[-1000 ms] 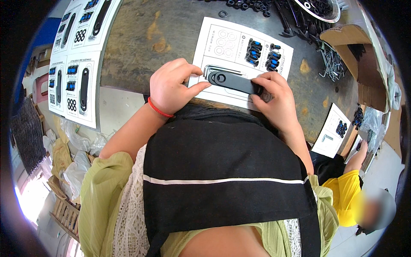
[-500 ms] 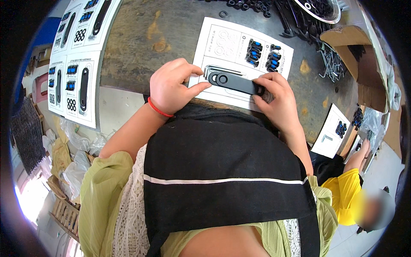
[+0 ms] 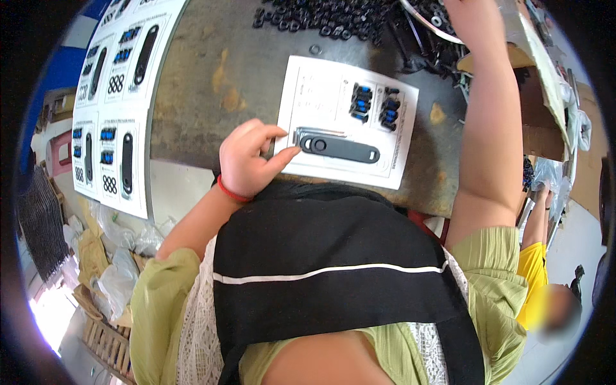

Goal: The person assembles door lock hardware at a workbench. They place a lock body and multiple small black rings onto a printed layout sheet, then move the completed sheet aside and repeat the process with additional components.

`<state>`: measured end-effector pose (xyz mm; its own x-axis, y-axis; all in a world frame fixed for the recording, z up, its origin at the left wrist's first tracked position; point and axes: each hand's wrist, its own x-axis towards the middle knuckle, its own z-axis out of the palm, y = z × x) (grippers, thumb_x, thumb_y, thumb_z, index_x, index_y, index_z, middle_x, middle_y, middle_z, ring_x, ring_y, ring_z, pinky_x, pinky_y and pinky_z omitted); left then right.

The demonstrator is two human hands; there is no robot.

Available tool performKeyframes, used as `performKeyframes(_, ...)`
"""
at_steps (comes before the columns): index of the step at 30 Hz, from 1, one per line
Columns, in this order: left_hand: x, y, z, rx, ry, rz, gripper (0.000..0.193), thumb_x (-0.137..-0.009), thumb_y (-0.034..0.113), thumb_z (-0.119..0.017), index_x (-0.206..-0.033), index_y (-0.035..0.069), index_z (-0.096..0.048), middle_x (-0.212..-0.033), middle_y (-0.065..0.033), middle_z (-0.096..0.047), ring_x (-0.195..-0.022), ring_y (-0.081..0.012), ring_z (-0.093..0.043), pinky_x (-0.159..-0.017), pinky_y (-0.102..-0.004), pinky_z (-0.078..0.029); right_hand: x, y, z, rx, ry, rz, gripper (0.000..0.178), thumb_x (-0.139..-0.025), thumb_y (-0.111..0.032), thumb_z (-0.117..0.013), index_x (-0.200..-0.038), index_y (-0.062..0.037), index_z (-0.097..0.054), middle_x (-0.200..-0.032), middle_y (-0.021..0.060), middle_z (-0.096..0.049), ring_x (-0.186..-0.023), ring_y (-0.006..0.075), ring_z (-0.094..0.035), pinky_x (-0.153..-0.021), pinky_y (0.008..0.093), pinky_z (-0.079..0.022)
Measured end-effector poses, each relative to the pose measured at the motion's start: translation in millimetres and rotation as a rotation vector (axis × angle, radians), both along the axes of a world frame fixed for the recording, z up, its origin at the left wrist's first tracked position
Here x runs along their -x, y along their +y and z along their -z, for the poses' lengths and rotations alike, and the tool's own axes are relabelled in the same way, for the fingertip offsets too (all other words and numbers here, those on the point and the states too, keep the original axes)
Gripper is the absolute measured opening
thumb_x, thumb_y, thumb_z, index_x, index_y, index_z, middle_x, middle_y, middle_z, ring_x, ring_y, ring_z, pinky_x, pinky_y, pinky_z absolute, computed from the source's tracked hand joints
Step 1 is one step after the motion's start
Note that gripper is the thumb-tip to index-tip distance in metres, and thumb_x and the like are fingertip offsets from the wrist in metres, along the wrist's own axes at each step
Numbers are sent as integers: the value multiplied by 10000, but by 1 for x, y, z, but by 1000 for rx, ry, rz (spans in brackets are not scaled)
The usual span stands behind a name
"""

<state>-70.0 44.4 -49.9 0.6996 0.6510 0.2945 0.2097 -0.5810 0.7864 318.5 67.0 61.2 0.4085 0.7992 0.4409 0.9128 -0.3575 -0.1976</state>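
A white printed card (image 3: pixel 308 102) lies on the dark worktable in front of me. On it are two groups of black bolts with blue threads (image 3: pixel 360 104), bent silver hex keys (image 3: pixel 328 132) and a long flat dark-grey piece with rounded ends (image 3: pixel 350 150). My left hand (image 3: pixel 247 159) is at the card's left edge, thumb and forefinger apart near the flat piece's end, nothing held. My right hand (image 3: pixel 476 25) reaches far forward over a metal bowl (image 3: pixel 428 21) of small dark parts. The top of the picture cuts off its fingers.
Several filled cards (image 3: pixel 140 119) lie at the left. Black rings and nuts (image 3: pixel 330 22) are heaped at the back, with a loose ring (image 3: pixel 315 49) nearer. An open cardboard box (image 3: pixel 542 106) stands at the right; beyond it sits a person in yellow (image 3: pixel 531 282).
My right hand has let go of the flat grey piece, now lying on the card, and has moved far forward to the bowl. My left hand stays by the card's left edge.
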Motion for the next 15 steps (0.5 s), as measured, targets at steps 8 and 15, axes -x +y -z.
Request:
performKeyframes(8,1,0,3,37,-42,-23,201,-696,49,-800,-858,37,-682,-644,-8,-445,-554,-113,-391,-506,-263,-308,-54,71,15,598,-56,43,268,-682,-222,-733,-833,-1,-727,-759,206,-682,-700,358,-661,-698,454,-531)
performKeyframes(15,1,0,3,44,-15,-16,165,-710,53,-776,-848,43,-686,-630,-15,-442,-549,-129,-408,-503,-276,-318,-64,58,43,334,-9,115,201,-711,-101,-660,-899,-64,-720,-859,202,-692,-817,371,-670,-750,471,-528)
